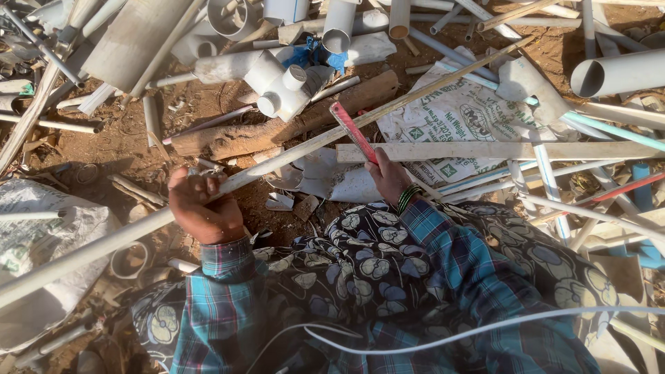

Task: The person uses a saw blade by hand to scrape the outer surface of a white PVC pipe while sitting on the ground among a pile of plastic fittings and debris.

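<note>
**Pipe held across a log, red blade laid on it**

Scrap plastic covers the bare ground on every side — white tubes, split offcuts, a fat elbow fitting [280, 90], a printed woven sack [460, 114]. The left hand [201, 204] is wrapped tight around a long slim pipe [332, 135], fingers curled over the top, so the pale, dusty length runs diagonally from lower left to upper right. Its middle crosses a rough brown log [277, 128], which appears to serve as a rest; gripping low on the near side would steady the pipe against it.

The right hand [389, 179] is closed on the handle end of a thin red blade [353, 131] — flat, narrow, straight, likely a saw blade, though no teeth can be made out. The blade stands crosswise on the pipe, touching it just where the pipe passes the log, an angle that suits cutting across the tube.

Green bangles [409, 197] ring the right wrist. Plaid sleeves [222, 266] and flowered cloth [360, 266] fill the foreground, and a thin white cord [485, 325] curves over the lap.
</note>
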